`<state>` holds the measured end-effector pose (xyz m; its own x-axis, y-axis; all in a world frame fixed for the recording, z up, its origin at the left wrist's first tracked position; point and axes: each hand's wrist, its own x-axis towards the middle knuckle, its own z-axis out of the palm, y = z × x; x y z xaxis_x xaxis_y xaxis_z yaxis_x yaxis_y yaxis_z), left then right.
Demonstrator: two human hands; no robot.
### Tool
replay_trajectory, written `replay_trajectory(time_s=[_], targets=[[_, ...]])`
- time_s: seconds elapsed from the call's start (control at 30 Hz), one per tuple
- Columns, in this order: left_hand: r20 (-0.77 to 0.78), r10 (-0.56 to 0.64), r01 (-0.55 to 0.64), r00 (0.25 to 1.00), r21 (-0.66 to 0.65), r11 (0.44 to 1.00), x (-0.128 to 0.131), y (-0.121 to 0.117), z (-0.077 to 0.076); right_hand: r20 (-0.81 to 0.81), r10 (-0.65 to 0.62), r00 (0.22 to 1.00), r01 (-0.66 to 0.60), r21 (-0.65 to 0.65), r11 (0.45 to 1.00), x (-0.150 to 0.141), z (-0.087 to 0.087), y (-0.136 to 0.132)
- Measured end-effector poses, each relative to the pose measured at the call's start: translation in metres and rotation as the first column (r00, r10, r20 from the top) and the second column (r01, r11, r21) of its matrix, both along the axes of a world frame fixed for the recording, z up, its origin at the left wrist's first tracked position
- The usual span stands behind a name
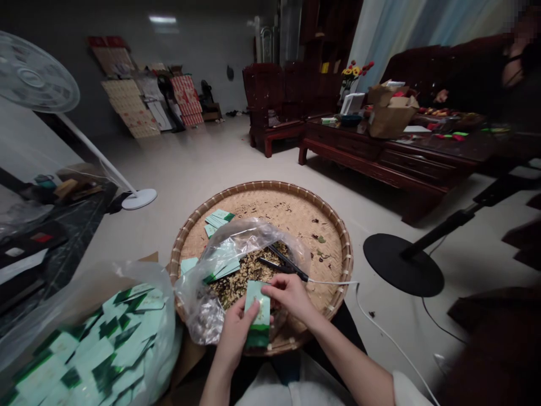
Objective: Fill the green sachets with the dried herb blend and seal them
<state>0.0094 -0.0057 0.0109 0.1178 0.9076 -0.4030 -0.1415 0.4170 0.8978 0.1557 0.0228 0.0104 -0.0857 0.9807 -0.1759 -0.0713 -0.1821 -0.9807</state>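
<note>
A light-green paper packet with a dark green lower end is held upright between my two hands. My left hand grips its left side, thumb across the front. At the top right corner, my right hand pinches the edge. Just beyond lies an open clear plastic bag containing dried, chopped plant bits. On these bits rests a black corded tool with two arms, probably a sealer. More green packets sit in and beside the bag, all on a round woven bamboo tray.
At lower left, a large plastic bag is full of similar packets. A white cord runs right from the tray. Floor fans stand on both sides, with a white base and a black base. A person sits behind the wooden table.
</note>
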Motion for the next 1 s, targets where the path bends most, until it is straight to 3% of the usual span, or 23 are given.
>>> replay_trajectory(time_s=[0.13,0.23,0.3,0.37,0.5,0.57,0.63,0.73,0.8,0.9,1.0], targets=[[0.024,-0.011,0.012,1.0,-0.044,0.999,0.003,0.002,-0.002,0.049,0.005,0.999,-0.005,0.001,1.0,0.001,-0.006,0.005],[0.027,0.047,-0.045,0.999,-0.051,0.998,0.003,0.005,0.0,0.269,-0.119,0.956,0.047,0.262,0.964,0.012,-0.01,0.014],[0.051,0.066,-0.062,0.997,-0.072,0.995,0.002,0.008,0.001,0.452,-0.26,0.853,0.023,0.465,0.885,0.023,-0.015,0.022],[0.08,0.083,-0.076,0.993,-0.094,0.993,0.0,0.011,0.001,0.631,-0.328,0.703,-0.081,0.529,0.845,0.032,-0.022,0.028],[0.113,0.115,-0.102,0.987,-0.118,0.988,-0.001,0.014,-0.001,0.892,-0.251,0.376,-0.266,0.364,0.893,0.034,-0.036,0.038],[0.133,0.114,-0.1,0.984,-0.114,0.988,-0.001,0.014,-0.003,0.944,-0.202,0.261,-0.291,0.276,0.916,0.03,-0.037,0.042],[0.133,0.122,-0.108,0.984,-0.107,0.988,-0.002,0.013,-0.003,0.967,-0.167,0.193,-0.292,0.219,0.931,0.026,-0.033,0.046],[0.102,0.144,-0.134,0.984,-0.099,0.986,-0.003,0.012,-0.003,0.969,-0.121,0.214,-0.282,0.18,0.943,0.025,-0.024,0.052],[0.091,0.152,-0.143,0.984,-0.094,0.985,-0.005,0.011,-0.003,0.954,-0.091,0.286,-0.276,0.173,0.946,0.032,-0.018,0.056],[0.087,0.18,-0.173,0.98,-0.077,0.982,-0.007,0.01,-0.005,0.856,-0.028,0.516,-0.258,0.187,0.948,0.048,-0.006,0.057],[0.083,0.196,-0.192,0.977,-0.06,0.98,-0.008,0.01,-0.006,0.634,0.091,0.768,-0.257,0.175,0.95,0.062,0.012,0.049]])
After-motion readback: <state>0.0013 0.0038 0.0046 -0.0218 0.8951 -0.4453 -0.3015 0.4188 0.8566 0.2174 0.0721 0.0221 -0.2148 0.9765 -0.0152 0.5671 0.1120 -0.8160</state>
